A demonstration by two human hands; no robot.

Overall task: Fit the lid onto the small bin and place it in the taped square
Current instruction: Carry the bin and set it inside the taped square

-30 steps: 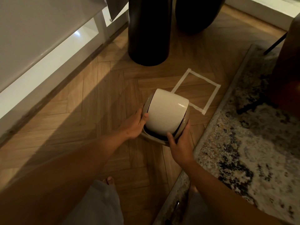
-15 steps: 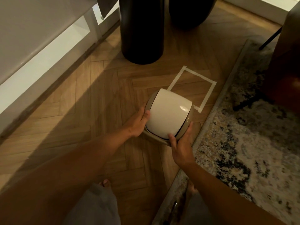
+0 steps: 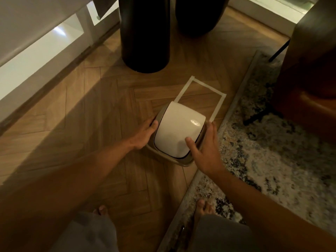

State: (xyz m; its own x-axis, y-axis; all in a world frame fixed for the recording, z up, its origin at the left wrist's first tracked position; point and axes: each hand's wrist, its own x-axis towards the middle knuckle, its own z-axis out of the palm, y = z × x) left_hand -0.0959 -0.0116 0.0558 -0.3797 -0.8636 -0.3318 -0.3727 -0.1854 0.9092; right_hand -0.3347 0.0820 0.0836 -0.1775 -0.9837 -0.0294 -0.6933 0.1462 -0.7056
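A small bin with a white swing lid set in a beige rim sits between my hands over the wooden floor. It overlaps the near corner of the taped square, whose far sides show beyond it. My left hand presses flat against the bin's left side. My right hand cups the right side, thumb resting on the white lid and fingers along the rim. The bin's body below the lid is hidden from above.
A tall black cylinder and a second dark vessel stand just beyond the square. A patterned rug borders the square's right side, with a brown chair on it. White furniture lines the left. My bare feet are below.
The bin has shifted forward, closer to the taped square, now covering its near corner. My right hand has moved from the front rim to the right side of the bin.
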